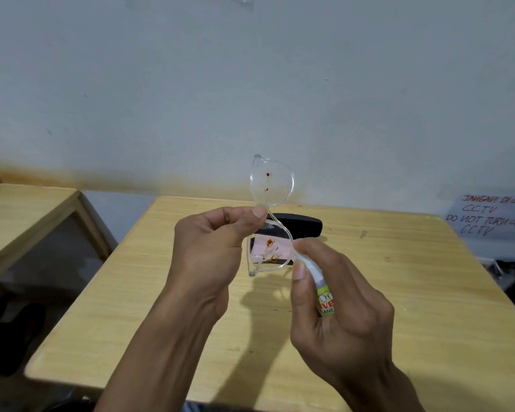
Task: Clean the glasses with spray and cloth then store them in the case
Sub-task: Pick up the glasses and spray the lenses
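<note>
My left hand (211, 245) pinches the clear-framed glasses (272, 182) at the bridge and holds them upright over the table, one lens above the other. Both lenses carry reddish-brown stains. My right hand (339, 307) grips a small spray bottle (321, 289) with a green label, its white nozzle end touching the lower lens rim. Behind the glasses a black case (301, 226) lies open on the wooden table (399, 292). A pink cloth (262, 248) shows through the lower lens, lying by the case.
A second wooden table (27, 215) stands to the left, with a gap between the two. A grey wall runs close behind. A handwritten CCTV notice (491, 217) sits at the right, past the table edge.
</note>
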The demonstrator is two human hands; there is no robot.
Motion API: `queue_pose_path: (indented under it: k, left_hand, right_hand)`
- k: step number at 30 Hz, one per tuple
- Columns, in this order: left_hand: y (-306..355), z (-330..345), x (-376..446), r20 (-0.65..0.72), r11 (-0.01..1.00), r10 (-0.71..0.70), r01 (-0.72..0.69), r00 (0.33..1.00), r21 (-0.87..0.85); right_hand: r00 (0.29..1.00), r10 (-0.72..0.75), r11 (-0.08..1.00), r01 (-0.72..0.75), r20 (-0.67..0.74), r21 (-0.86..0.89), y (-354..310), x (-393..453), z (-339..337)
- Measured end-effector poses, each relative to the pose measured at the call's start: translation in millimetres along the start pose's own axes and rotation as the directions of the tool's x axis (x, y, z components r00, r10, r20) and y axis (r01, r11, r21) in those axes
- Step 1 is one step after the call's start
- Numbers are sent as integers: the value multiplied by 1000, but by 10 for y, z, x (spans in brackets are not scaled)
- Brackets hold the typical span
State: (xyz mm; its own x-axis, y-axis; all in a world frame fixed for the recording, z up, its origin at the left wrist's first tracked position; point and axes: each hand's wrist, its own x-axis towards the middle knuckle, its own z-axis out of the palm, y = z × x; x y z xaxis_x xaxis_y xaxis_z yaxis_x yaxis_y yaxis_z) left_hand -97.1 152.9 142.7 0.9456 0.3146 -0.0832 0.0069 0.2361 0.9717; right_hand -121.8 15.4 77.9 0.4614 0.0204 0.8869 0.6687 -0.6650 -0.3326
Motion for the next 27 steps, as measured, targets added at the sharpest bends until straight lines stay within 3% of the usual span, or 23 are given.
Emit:
queue_pose_path:
  k: [8, 27]
  left_hand:
    - [-58, -33, 35, 11, 999, 35, -35, 999, 19]
    - [-59, 15, -21, 53, 998, 51, -50, 997, -26]
  right_hand:
    - [999, -18, 999, 19, -50, 36, -11, -22, -3]
    - [1000, -18, 1000, 19, -22, 7, 46, -70, 26]
